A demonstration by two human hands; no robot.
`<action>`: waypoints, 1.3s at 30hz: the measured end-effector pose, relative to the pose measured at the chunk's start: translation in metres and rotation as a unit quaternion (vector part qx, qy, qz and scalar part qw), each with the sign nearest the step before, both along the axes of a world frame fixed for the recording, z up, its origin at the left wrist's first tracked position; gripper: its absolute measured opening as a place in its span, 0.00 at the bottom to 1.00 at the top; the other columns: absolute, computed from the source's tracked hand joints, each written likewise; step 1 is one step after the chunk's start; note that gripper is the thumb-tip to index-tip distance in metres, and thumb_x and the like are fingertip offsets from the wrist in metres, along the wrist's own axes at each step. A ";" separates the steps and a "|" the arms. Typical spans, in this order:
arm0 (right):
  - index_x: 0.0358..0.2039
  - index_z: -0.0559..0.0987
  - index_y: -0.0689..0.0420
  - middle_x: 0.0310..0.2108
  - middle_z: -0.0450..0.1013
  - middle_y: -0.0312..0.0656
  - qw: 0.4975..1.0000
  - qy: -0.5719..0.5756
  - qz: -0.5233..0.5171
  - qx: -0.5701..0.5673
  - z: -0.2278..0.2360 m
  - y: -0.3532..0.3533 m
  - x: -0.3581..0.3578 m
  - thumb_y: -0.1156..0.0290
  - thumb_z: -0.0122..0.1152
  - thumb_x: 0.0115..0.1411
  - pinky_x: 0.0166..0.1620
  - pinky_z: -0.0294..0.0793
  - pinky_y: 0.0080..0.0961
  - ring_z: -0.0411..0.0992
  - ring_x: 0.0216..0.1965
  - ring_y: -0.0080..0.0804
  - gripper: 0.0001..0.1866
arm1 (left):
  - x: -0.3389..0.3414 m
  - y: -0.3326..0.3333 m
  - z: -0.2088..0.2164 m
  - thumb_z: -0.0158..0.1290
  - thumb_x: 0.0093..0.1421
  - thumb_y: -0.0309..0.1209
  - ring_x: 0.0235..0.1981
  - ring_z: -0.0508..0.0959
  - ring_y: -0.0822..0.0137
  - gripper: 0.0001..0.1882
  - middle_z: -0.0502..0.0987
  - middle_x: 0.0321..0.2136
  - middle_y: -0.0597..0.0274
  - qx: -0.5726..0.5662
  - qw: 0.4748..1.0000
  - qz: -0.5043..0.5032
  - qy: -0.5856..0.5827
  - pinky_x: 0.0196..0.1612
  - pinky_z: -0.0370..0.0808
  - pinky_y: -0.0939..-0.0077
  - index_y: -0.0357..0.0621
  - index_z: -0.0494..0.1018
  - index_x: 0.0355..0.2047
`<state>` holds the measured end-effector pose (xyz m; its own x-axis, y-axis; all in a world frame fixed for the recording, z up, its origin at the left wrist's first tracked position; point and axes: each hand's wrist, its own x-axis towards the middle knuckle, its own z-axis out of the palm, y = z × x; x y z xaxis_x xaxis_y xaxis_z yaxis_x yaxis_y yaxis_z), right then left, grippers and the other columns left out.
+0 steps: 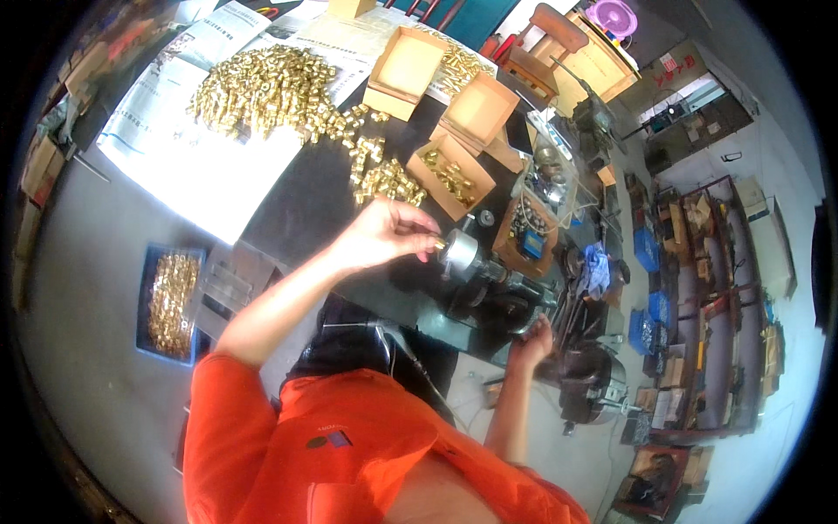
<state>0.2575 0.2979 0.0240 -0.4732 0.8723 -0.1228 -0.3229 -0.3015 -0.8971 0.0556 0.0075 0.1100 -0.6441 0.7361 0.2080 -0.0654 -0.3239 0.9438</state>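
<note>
My left hand (384,234) reaches to the round metal chuck (463,256) of a small bench machine (497,301). Thumb and fingers pinch a small brass fitting (438,244) at the chuck's face; whether it sits in the jaws is too small to tell. My right hand (532,343) is closed at the machine's other end, by a curved metal lever (526,327), its grip partly hidden. Just beyond my left hand lie loose brass fittings (388,182), and an open cardboard box (454,203) holds more of them.
A large heap of brass fittings (262,92) covers newspaper (192,175) at the far left. Two cardboard boxes (406,65) stand behind. Low on the left is a blue crate (142,301) of fittings. Right of the machine are a parts box (526,236) and a blue cloth (597,266).
</note>
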 end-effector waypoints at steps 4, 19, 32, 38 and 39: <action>0.34 0.69 0.63 0.17 0.55 0.29 1.000 -0.001 -0.010 -0.010 0.000 0.000 -0.001 0.69 0.47 0.57 0.20 0.50 0.14 0.51 0.17 0.16 0.10 | -0.001 0.010 -0.001 0.53 0.54 0.23 0.23 0.76 0.72 0.07 0.75 0.23 0.58 -0.028 1.000 0.005 -0.004 0.30 0.74 0.81 0.30 0.73 0.32; 0.30 0.70 0.62 0.15 0.52 0.28 0.993 0.073 0.040 0.085 0.067 -0.007 0.022 0.68 0.46 0.57 0.16 0.46 0.13 0.48 0.15 0.15 0.10 | -0.008 0.009 0.004 0.54 0.50 0.19 0.22 0.76 0.72 0.06 0.76 0.24 0.57 -0.025 0.999 -0.040 -0.024 0.27 0.72 0.82 0.30 0.73 0.31; 0.29 0.70 0.64 0.13 0.50 0.28 0.987 0.104 0.012 0.123 0.098 0.020 -0.038 0.72 0.43 0.55 0.15 0.44 0.13 0.46 0.14 0.15 0.09 | -0.009 0.008 0.012 0.54 0.51 0.18 0.23 0.76 0.72 0.06 0.76 0.24 0.59 -0.082 0.996 -0.035 0.014 0.29 0.73 0.83 0.29 0.72 0.31; 0.29 0.70 0.63 0.13 0.47 0.26 0.988 0.099 0.057 0.100 0.093 0.033 -0.048 0.73 0.44 0.55 0.15 0.40 0.13 0.44 0.13 0.14 0.08 | -0.006 0.006 0.020 0.53 0.51 0.18 0.23 0.76 0.73 0.05 0.75 0.24 0.59 -0.099 0.994 -0.030 0.024 0.29 0.73 0.83 0.30 0.72 0.30; 0.29 0.70 0.63 0.13 0.47 0.26 0.993 0.075 0.031 0.085 0.095 0.032 -0.054 0.73 0.43 0.56 0.15 0.41 0.13 0.44 0.13 0.14 0.08 | -0.005 0.006 0.021 0.53 0.51 0.18 0.23 0.76 0.73 0.05 0.75 0.24 0.59 -0.105 0.994 -0.023 0.033 0.29 0.73 0.83 0.30 0.72 0.30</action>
<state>0.2037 0.3296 0.1186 -0.5287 0.8429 0.1001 -0.4431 -0.1735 -0.8795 0.0508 0.0138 0.1313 -0.5981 0.7967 0.0871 -0.0115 -0.1172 0.9930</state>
